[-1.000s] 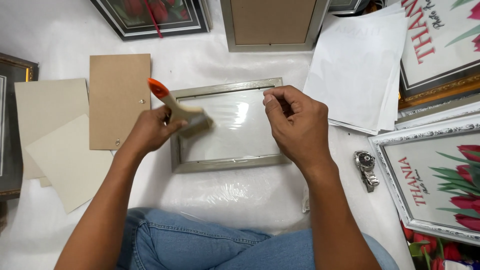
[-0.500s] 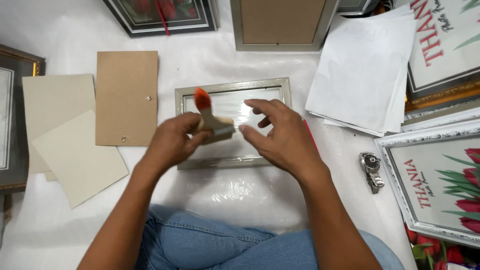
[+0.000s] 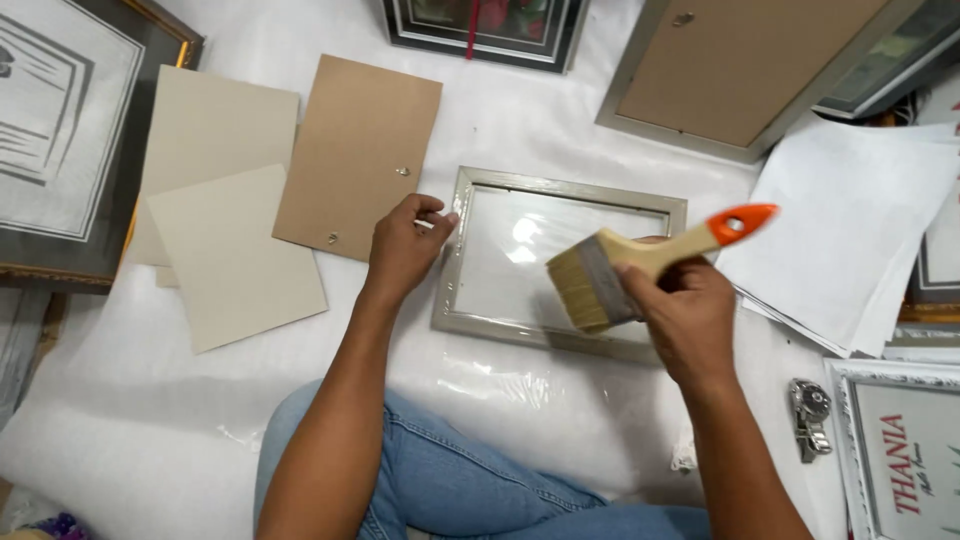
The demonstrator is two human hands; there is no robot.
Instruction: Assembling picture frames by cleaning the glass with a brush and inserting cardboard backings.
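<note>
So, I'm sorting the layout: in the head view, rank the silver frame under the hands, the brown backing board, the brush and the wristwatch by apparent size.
1. Silver frame
2. Brown backing board, nearly alike, so unsure
3. Brush, raised nearer the camera
4. Wristwatch

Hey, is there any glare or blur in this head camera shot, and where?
Head view: bright glare patches on the glass of the silver frame the left hand steadies; the brush in the right hand looks sharp; lighting soft, shadows faint.
</note>
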